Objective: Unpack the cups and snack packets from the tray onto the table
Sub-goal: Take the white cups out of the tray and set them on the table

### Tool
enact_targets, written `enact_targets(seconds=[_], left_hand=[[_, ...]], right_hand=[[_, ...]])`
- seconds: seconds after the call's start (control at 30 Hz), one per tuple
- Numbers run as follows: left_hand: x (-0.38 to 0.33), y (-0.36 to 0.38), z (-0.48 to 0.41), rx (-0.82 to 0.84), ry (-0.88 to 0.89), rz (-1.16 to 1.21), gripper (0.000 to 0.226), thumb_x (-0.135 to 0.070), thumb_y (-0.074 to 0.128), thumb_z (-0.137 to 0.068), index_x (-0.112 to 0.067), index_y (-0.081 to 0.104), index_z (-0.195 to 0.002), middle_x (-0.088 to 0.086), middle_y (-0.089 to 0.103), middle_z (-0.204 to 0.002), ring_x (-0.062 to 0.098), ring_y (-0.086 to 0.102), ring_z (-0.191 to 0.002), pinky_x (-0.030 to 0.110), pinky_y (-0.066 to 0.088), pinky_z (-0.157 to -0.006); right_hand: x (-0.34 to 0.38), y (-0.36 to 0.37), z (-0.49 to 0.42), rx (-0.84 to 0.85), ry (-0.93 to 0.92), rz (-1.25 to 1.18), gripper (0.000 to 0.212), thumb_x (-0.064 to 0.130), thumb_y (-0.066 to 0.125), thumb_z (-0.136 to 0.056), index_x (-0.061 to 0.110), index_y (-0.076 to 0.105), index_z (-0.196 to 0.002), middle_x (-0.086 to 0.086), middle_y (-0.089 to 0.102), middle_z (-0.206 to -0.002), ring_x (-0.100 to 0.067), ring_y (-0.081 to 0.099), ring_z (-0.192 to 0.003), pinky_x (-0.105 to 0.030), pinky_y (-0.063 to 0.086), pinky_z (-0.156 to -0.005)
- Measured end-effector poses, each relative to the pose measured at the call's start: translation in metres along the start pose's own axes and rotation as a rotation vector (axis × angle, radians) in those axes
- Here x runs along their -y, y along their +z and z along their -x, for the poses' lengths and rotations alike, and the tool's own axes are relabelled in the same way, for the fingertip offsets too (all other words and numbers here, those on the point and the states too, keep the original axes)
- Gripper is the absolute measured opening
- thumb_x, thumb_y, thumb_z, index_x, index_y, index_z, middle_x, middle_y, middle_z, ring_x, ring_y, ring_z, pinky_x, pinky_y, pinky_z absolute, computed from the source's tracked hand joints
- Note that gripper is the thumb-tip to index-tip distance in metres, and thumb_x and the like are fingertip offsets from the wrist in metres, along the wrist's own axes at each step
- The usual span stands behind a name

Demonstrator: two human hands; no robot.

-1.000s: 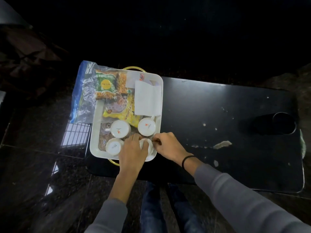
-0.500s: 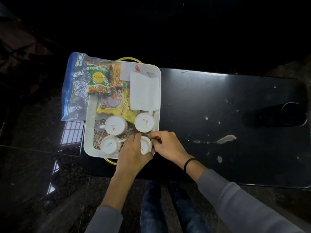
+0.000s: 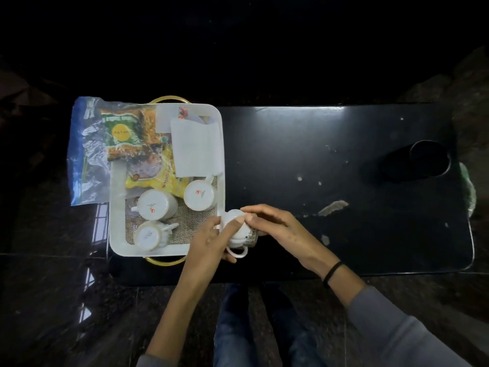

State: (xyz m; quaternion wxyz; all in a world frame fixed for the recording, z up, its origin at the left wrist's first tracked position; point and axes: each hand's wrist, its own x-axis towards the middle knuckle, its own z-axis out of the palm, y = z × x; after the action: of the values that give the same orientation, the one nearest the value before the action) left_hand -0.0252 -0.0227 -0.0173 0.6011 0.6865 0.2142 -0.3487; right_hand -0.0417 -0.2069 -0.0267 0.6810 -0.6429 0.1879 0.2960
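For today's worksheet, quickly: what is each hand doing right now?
Left hand: grips the small white ceramic cup.
Right hand: holds the same cup with curled fingers.

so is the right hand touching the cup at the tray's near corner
Touching. The head view shows the right hand pinching the white cup with its fingertips, while the left hand grips it too.

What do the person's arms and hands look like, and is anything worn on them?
Both hands are bare: no gloves on the left hand or right hand, and no rings can be made out. Long grey sleeves, the left sleeve and right sleeve, leave the forearms uncovered. A thin black band circles the right wrist.
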Motion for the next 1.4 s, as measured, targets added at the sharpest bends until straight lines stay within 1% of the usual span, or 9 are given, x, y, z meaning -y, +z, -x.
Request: enact_targets(seconds=[0.1, 0.23, 0.4, 0.63, 0.8, 0.9, 1.2, 1.33, 1.4], left_hand=[[0.001, 0.019, -0.008, 0.046, -0.081, -0.036, 0.054, -0.072, 0.069, -0.076, -0.021, 0.076, -0.094, 0.005, 0.078, -0.082, 0.015, 0.073, -0.069, 0.026, 0.052, -0.052], [0.011, 0.044, -0.016, 0.073, -0.173, -0.065, 0.062, -0.074, 0.063, -0.080, -0.014, 0.076, -0.091, 0.007, 0.077, -0.076, 0.014, 0.071, -0.064, 0.027, 0.052, -0.054], [0.029, 0.065, -0.021, 0.061, -0.178, -0.077, 0.034, -0.056, 0.068, -0.088, -0.026, 0.079, -0.077, 0.003, 0.077, -0.075, 0.014, 0.073, -0.065, 0.025, 0.055, -0.056], [0.038, 0.076, -0.035, 0.060, -0.172, -0.071, 0.012, -0.028, 0.073, -0.092, -0.019, 0.080, -0.095, 0.012, 0.079, -0.087, 0.030, 0.076, -0.078, 0.029, 0.061, -0.060], [0.037, 0.078, -0.045, 0.093, -0.125, -0.169, 0.016, -0.020, 0.069, -0.095, -0.013, 0.080, -0.103, 0.008, 0.079, -0.092, 0.021, 0.077, -0.080, 0.027, 0.061, -0.063], [0.038, 0.079, -0.050, 0.093, -0.114, -0.240, 0.016, -0.018, 0.067, -0.096, -0.012, 0.080, -0.102, 0.006, 0.079, -0.092, 0.020, 0.077, -0.078, 0.027, 0.062, -0.062], [0.039, 0.081, -0.055, 0.076, -0.119, -0.281, 0.015, -0.015, 0.065, -0.095, -0.013, 0.080, -0.096, 0.005, 0.080, -0.086, 0.023, 0.078, -0.068, 0.027, 0.063, -0.061], [0.037, 0.082, -0.055, 0.073, -0.104, -0.319, 0.016, -0.014, 0.063, -0.096, -0.011, 0.079, -0.096, 0.007, 0.079, -0.078, 0.023, 0.078, -0.065, 0.031, 0.064, -0.066], [0.035, 0.084, -0.053, 0.060, -0.084, -0.369, 0.017, -0.015, 0.061, -0.096, -0.012, 0.079, -0.096, 0.006, 0.079, -0.075, 0.021, 0.077, -0.063, 0.030, 0.064, -0.066]], right_hand=[[-0.010, -0.023, 0.011, 0.013, 0.061, -0.066, 0.040, 0.038, 0.076, -0.088, 0.021, 0.070, -0.124, -0.002, 0.074, -0.120, -0.015, 0.070, -0.113, -0.040, 0.054, -0.104], [-0.032, -0.046, 0.024, -0.039, 0.167, -0.109, 0.055, 0.043, 0.085, -0.077, 0.019, 0.069, -0.123, -0.011, 0.074, -0.117, -0.022, 0.074, -0.106, -0.044, 0.056, -0.100], [-0.052, -0.057, 0.035, -0.100, 0.249, -0.250, 0.052, 0.044, 0.082, -0.080, 0.034, 0.065, -0.128, -0.010, 0.074, -0.119, -0.024, 0.075, -0.105, -0.043, 0.060, -0.092], [-0.061, -0.058, 0.038, -0.266, 0.302, -0.216, 0.033, 0.047, 0.078, -0.082, 0.025, 0.077, -0.105, -0.004, 0.072, -0.116, -0.020, 0.075, -0.099, -0.039, 0.065, -0.079], [-0.058, -0.055, 0.038, -0.372, 0.360, -0.131, 0.044, 0.055, 0.075, -0.080, 0.018, 0.074, -0.103, -0.004, 0.070, -0.113, -0.021, 0.079, -0.076, -0.031, 0.065, -0.071], [-0.055, -0.056, 0.033, -0.389, 0.418, -0.072, 0.048, 0.057, 0.075, -0.078, 0.017, 0.072, -0.103, -0.003, 0.069, -0.112, -0.023, 0.079, -0.067, -0.036, 0.064, -0.079], [-0.048, -0.058, 0.023, -0.416, 0.473, 0.050, 0.060, 0.068, 0.071, -0.073, 0.013, 0.069, -0.095, -0.006, 0.073, -0.100, -0.019, 0.077, -0.058, -0.027, 0.063, -0.059], [-0.048, -0.058, 0.021, -0.442, 0.457, 0.235, 0.062, 0.077, 0.060, -0.078, 0.016, 0.069, -0.089, -0.002, 0.073, -0.090, -0.014, 0.075, -0.055, -0.012, 0.048, -0.041], [-0.047, -0.059, 0.020, -0.461, 0.420, 0.384, 0.065, 0.078, 0.056, -0.080, 0.015, 0.069, -0.084, -0.002, 0.072, -0.085, -0.013, 0.073, -0.064, -0.015, 0.048, -0.045]])
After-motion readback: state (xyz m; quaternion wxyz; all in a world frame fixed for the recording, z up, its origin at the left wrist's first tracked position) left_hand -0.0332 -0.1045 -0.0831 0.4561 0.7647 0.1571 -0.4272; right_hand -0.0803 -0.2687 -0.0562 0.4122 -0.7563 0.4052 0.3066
